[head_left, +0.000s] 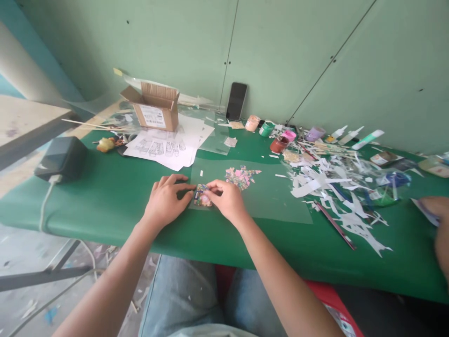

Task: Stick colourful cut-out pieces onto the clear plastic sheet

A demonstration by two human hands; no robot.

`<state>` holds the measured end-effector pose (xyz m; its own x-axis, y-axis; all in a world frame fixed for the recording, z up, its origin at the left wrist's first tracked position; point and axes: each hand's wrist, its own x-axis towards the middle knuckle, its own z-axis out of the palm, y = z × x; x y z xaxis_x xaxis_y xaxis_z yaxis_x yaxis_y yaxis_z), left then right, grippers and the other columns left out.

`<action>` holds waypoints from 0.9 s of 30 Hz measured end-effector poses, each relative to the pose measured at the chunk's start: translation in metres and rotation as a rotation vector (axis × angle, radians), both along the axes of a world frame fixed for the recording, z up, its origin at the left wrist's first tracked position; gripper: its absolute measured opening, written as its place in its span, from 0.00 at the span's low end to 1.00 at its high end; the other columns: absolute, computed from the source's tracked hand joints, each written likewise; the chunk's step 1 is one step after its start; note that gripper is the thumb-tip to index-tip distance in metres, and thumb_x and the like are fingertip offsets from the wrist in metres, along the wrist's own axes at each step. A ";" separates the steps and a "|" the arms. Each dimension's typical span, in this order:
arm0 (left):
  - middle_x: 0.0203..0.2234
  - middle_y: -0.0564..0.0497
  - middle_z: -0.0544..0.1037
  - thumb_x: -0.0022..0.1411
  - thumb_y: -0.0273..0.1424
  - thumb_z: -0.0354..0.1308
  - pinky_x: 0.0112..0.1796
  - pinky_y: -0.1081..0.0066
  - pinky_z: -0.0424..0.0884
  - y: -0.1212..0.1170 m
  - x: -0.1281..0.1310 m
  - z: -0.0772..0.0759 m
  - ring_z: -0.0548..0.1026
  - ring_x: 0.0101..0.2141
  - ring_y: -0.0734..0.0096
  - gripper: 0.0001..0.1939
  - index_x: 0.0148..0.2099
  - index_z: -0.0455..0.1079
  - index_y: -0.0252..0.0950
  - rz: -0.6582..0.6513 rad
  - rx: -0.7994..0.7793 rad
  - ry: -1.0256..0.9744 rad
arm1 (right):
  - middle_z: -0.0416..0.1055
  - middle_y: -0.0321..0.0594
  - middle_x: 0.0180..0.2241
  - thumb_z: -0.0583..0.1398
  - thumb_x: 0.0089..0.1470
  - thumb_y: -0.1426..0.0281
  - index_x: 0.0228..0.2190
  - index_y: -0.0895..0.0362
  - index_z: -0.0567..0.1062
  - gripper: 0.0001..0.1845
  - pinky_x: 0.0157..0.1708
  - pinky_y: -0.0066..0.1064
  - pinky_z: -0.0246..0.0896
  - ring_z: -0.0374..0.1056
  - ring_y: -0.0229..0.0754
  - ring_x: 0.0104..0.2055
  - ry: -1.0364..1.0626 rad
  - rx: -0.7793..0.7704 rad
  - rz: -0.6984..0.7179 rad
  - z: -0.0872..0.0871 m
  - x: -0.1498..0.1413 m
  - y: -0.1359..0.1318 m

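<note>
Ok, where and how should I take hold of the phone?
Probably best by both long edges of the phone, above its middle, coming from the front: it leans on end against the wall, and the peach jar sits near its lower right.

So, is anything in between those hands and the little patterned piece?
Nothing visible: the right hand touches the patterned piece on its right, and the left hand has fingertips at or very near its left edge.

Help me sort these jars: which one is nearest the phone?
The peach jar, just right of the phone leaning on the wall; the green jar, brownish-red jar and purple jar are farther right.
</note>
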<state>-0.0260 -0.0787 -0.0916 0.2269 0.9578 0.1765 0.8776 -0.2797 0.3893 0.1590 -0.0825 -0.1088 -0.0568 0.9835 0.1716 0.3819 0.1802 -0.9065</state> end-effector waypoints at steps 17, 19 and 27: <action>0.51 0.51 0.75 0.56 0.41 0.63 0.52 0.55 0.64 -0.002 0.001 -0.001 0.69 0.52 0.53 0.14 0.45 0.79 0.47 -0.009 0.038 0.034 | 0.71 0.46 0.54 0.54 0.63 0.68 0.52 0.56 0.75 0.19 0.57 0.44 0.58 0.63 0.51 0.56 -0.674 0.372 0.012 0.009 -0.001 -0.018; 0.51 0.51 0.75 0.56 0.40 0.63 0.52 0.55 0.64 -0.002 0.001 0.000 0.69 0.52 0.54 0.14 0.45 0.78 0.47 -0.004 0.039 0.033 | 0.69 0.41 0.58 0.53 0.64 0.65 0.55 0.53 0.73 0.20 0.60 0.48 0.55 0.60 0.51 0.60 -0.722 0.333 0.129 0.008 -0.002 -0.021; 0.51 0.51 0.75 0.55 0.42 0.64 0.51 0.56 0.65 -0.002 0.000 0.002 0.70 0.52 0.54 0.14 0.45 0.79 0.49 0.006 0.019 0.031 | 0.60 0.37 0.64 0.51 0.66 0.60 0.62 0.51 0.65 0.26 0.63 0.66 0.39 0.51 0.63 0.67 -0.879 0.217 0.141 0.008 0.012 -0.048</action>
